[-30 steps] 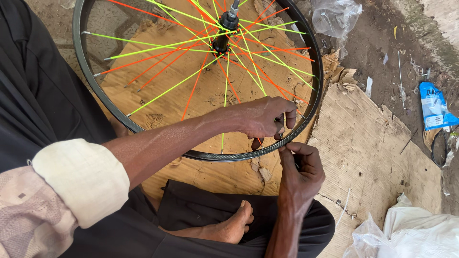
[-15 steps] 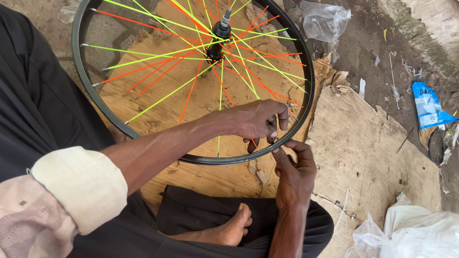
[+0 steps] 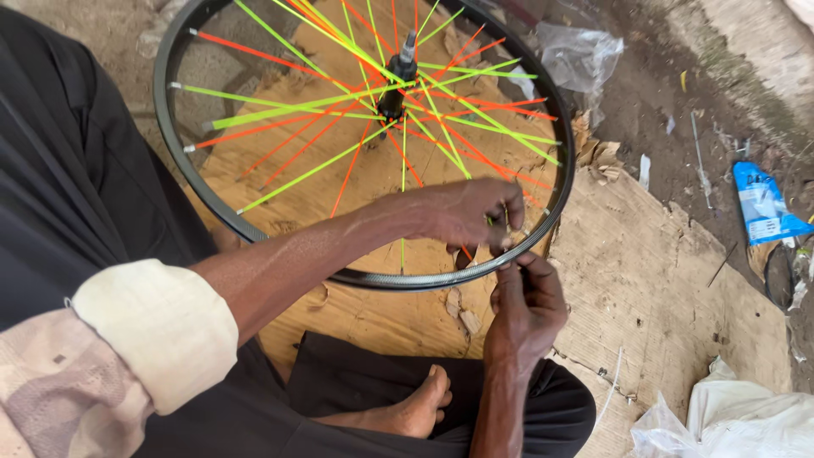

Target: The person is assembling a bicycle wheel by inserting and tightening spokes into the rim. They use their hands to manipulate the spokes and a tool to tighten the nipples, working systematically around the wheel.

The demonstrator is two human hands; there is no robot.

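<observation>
A black bicycle wheel rim (image 3: 174, 161) with orange and lime-green spokes (image 3: 305, 170) and a dark hub (image 3: 395, 93) lies tilted over my lap. My left hand (image 3: 462, 212) reaches across the wheel from the inside and pinches a spoke end near the rim's lower right. My right hand (image 3: 521, 301) is just outside the rim there, fingertips closed on something small at the rim; what it is stays hidden.
Flattened cardboard (image 3: 670, 288) covers the ground under the wheel. My bare foot (image 3: 415, 411) rests below. A clear plastic bag (image 3: 581, 55), a blue packet (image 3: 763, 203) and a white sack (image 3: 746, 424) lie on the dirt at right.
The wheel has shifted slightly in view. Both hands stay at the same spot on the rim, fingers working closer together.
</observation>
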